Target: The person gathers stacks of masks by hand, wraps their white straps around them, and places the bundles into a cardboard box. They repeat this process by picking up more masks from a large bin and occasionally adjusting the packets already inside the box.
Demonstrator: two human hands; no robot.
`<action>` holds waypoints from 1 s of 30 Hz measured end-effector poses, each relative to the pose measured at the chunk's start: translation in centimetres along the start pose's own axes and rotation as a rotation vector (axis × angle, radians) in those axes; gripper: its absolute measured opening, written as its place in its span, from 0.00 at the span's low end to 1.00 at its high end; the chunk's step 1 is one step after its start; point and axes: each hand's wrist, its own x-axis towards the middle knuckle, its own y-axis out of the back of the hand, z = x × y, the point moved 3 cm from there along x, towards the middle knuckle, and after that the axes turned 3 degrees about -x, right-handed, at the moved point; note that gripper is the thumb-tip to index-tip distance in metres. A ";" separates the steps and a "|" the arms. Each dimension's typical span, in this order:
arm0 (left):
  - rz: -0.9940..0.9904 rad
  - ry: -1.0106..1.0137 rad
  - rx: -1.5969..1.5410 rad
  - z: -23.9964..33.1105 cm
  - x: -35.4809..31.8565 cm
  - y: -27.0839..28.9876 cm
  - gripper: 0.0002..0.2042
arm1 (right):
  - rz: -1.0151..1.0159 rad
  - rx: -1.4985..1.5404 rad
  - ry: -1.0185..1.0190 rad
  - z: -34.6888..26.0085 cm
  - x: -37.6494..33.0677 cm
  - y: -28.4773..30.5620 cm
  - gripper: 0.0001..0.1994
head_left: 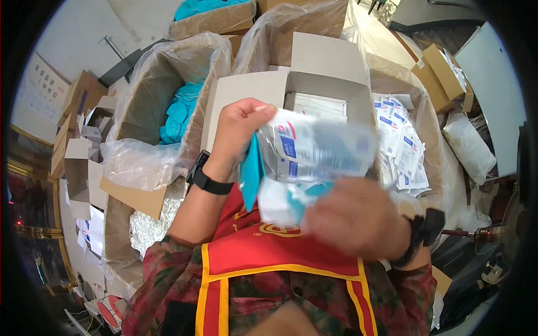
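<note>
While your left hand (242, 124) pinches the white printed packet (314, 144) by its upper-left corner, long axis running left to right before the open carton (328, 59), your right hand (352, 217) sits below its opposite end, too blurred to tell its grip.

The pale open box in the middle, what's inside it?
Flat white things lie inside the pale open box. The printed packet in the left hand hides its near part, and whatever is under the top ones is covered too.
</note>
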 end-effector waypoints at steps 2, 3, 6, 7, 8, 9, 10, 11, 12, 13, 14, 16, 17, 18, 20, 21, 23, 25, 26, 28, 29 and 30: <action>-0.256 -0.122 0.212 1.3 -1.2 -2.5 0.06 | 0.109 -0.194 -0.190 3.1 -0.1 0.2 0.05; -0.333 -0.190 0.371 1.7 -1.7 -3.0 0.05 | 0.110 -0.201 -0.196 4.3 0.2 0.1 0.05; -0.444 -0.328 0.433 3.4 -3.4 -4.6 0.04 | 0.203 -0.260 -0.284 7.0 0.4 0.2 0.06; -0.461 -0.337 0.416 3.9 -3.8 -5.0 0.04 | 0.214 -0.121 -0.335 7.7 0.2 0.1 0.07; -0.456 -0.339 0.416 3.8 -3.9 -5.1 0.04 | 0.223 0.019 -0.385 8.2 0.1 -0.1 0.07; -0.445 -0.360 0.418 3.7 -4.1 -5.0 0.04 | 0.222 0.022 -0.379 8.5 0.2 -0.2 0.07; -0.434 -0.380 0.419 3.6 -4.3 -5.0 0.04 | 0.233 0.017 -0.323 8.5 0.3 -0.4 0.08; -0.428 -0.379 0.422 3.6 -4.5 -5.1 0.04 | 0.244 0.012 -0.267 8.5 0.4 -0.5 0.08; -0.389 -0.358 0.460 3.7 -4.6 -5.3 0.04 | 0.244 0.014 -0.269 8.3 0.5 -0.7 0.08; -0.351 -0.336 0.497 3.6 -4.7 -5.4 0.04 | 0.244 -0.022 -0.271 7.9 0.7 -1.0 0.07; -0.354 -0.333 0.497 3.3 -4.8 -5.6 0.04 | 0.244 -0.059 -0.275 7.6 0.8 -1.3 0.06; -0.316 -0.222 0.228 2.6 -4.5 -5.6 0.04 | 0.240 -0.167 -0.250 7.3 1.0 -1.3 0.06; -0.316 -0.221 0.228 2.8 -4.5 -5.7 0.04 | 0.236 -0.275 -0.225 7.0 1.0 -1.3 0.06; -0.294 -0.134 0.169 2.9 -4.5 -5.6 0.04 | 0.235 -0.273 -0.224 6.7 1.2 -1.4 0.06; -0.270 -0.045 0.109 2.5 -4.4 -5.5 0.05 | 0.215 -0.466 -0.179 5.8 1.5 -1.6 0.05; -0.248 -0.042 0.065 1.9 -4.2 -5.5 0.05 | 0.214 -0.466 -0.178 5.6 1.4 -1.6 0.05; -0.226 -0.039 0.019 1.4 -3.3 -5.1 0.05 | 0.122 -0.409 -0.145 4.9 1.2 -1.9 0.06; -0.077 0.069 0.070 1.2 -1.3 -3.8 0.05 | 0.183 -0.367 -0.042 3.2 1.1 -2.9 0.07; -0.086 0.072 0.068 0.8 -0.5 -3.4 0.05 | 0.245 -0.332 0.050 2.2 0.9 -3.2 0.08; -0.035 0.049 0.125 -0.2 0.8 -1.5 0.05 | 0.201 -0.246 0.031 1.1 0.7 -1.8 0.09; -0.030 0.051 0.122 -0.6 1.3 -0.7 0.05 | 0.227 -0.142 -0.012 0.7 0.4 -0.8 0.08; -0.014 0.044 0.081 -1.0 1.9 -0.1 0.05 | 0.254 -0.041 -0.056 0.5 0.0 0.1 0.08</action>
